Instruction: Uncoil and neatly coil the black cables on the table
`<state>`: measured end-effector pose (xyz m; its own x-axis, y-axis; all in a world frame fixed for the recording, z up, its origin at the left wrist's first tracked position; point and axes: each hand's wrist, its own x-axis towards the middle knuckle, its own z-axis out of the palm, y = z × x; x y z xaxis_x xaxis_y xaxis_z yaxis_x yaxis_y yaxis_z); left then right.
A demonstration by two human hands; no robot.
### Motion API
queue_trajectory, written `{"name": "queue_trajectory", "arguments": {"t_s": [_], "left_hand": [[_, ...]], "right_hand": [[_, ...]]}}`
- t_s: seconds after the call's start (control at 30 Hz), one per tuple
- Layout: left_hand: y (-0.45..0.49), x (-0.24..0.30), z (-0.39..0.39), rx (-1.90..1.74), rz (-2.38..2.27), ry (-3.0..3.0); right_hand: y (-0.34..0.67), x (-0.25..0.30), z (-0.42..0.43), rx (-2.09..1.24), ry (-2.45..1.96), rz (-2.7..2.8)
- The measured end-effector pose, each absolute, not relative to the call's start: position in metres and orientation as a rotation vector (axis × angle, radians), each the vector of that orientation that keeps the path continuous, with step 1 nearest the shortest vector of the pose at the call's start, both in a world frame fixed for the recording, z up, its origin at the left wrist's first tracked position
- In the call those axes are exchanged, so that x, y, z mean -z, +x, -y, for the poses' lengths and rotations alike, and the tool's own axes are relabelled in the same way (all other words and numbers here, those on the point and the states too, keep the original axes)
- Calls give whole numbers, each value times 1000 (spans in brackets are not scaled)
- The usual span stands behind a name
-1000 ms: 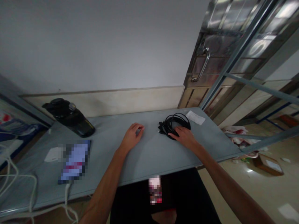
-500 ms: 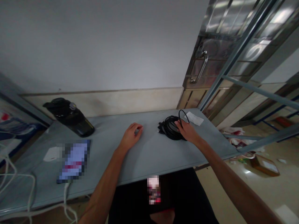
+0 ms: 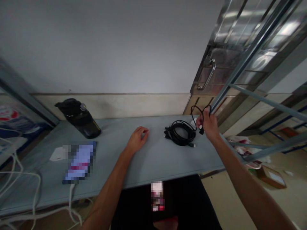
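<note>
We pinch a thin black cable (image 3: 201, 130) in our right hand (image 3: 208, 124), held up seemingly to keep its loops off the round, rubbery coil (image 3: 178, 138) at eight o'clock on the smooth grey table (image 3: 153, 166), where our left hand (image 3: 137, 140), loosely curled, rests near nine, perhaps for support.

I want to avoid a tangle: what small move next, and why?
Probably have the right hand ease its thin black looped cable slightly away from the coiled black cables on the flat grey tabletop: their strands come close, and whether they're linked is unclear.
</note>
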<state>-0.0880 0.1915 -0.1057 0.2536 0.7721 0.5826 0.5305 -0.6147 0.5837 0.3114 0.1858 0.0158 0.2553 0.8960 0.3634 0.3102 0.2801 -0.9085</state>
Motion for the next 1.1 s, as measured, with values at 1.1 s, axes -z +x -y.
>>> {"name": "queue_trajectory", "arguments": {"t_s": [1.1], "left_hand": [[-75,78,-174,-1098,-651,1106]], "right_hand": [[134,-149,-156,-564,-700,1359]]}}
